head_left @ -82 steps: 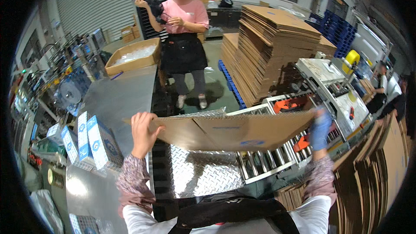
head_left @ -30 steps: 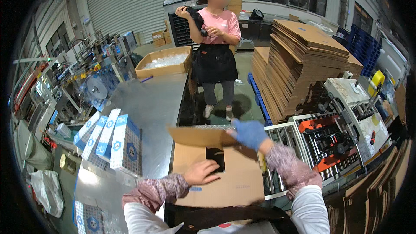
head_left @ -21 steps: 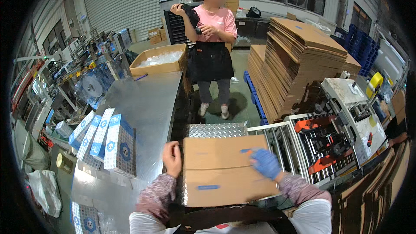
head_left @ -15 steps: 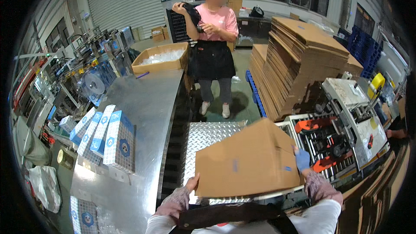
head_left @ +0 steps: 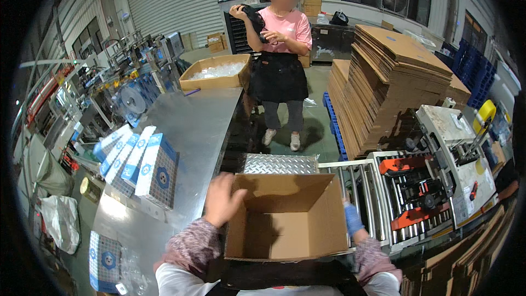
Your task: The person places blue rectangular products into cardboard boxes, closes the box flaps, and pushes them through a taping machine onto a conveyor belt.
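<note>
An open cardboard box (head_left: 287, 230) stands upright in front of me, its inside bare and its top facing up. My left hand (head_left: 222, 201) is beside the box's left rim, fingers spread and holding nothing. A blue glove or finger covering is on my right hand (head_left: 353, 219), which grips the outer right wall of the box; part of its fingers is hidden behind the cardboard. Beyond the box shows a diamond-plate metal platform (head_left: 279, 164).
On my left, a steel table (head_left: 192, 131) bears several blue-and-white cartons (head_left: 157, 172) and a carton of clear plastic pieces (head_left: 216, 79). A roller conveyor with a machine (head_left: 422, 186) is at right, near stacked flat cardboard (head_left: 383, 93). A person (head_left: 282, 38) stands ahead, holding something black.
The box has turned from its closed side facing up to its opening facing up. My left hand has let go and opened; my right hand stays at the box's right side.
</note>
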The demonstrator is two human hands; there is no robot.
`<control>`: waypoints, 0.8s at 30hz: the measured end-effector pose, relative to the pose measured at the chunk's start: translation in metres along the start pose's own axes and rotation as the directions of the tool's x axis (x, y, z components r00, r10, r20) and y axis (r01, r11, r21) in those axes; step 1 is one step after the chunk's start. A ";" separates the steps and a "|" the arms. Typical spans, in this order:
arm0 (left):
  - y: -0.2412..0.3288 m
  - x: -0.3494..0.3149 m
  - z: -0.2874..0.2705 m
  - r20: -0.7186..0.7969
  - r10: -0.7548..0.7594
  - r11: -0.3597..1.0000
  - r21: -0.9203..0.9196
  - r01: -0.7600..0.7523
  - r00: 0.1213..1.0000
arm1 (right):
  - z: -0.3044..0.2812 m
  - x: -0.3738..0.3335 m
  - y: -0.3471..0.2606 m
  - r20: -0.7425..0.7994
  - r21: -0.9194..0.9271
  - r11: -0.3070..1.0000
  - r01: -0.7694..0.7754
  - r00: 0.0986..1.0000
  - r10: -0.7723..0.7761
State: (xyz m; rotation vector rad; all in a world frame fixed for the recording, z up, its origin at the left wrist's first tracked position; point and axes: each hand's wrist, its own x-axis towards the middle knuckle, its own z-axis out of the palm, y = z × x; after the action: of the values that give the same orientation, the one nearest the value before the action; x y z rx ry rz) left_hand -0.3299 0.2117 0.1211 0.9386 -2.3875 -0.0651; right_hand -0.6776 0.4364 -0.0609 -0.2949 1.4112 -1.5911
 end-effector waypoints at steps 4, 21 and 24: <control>-0.043 -0.042 0.054 0.367 -0.320 0.884 -0.217 0.415 0.873 | 0.074 -0.051 -0.074 0.134 -0.440 0.876 0.196 0.979 -0.152; -0.067 -0.131 0.284 0.329 -0.530 0.707 -0.338 0.621 0.782 | -0.086 -0.072 -0.072 -0.002 -0.819 0.544 0.182 0.948 -0.319; -0.009 -0.023 0.199 0.188 -0.368 0.492 -0.791 0.362 0.911 | -0.067 -0.080 -0.068 0.039 -0.854 0.466 0.233 0.921 -0.387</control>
State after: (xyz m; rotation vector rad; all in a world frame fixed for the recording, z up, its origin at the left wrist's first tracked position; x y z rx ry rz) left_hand -0.4145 0.1885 -0.0594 0.9143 -1.7288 -1.2323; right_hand -0.7158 0.5317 0.0093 -1.0900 2.3229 -1.0497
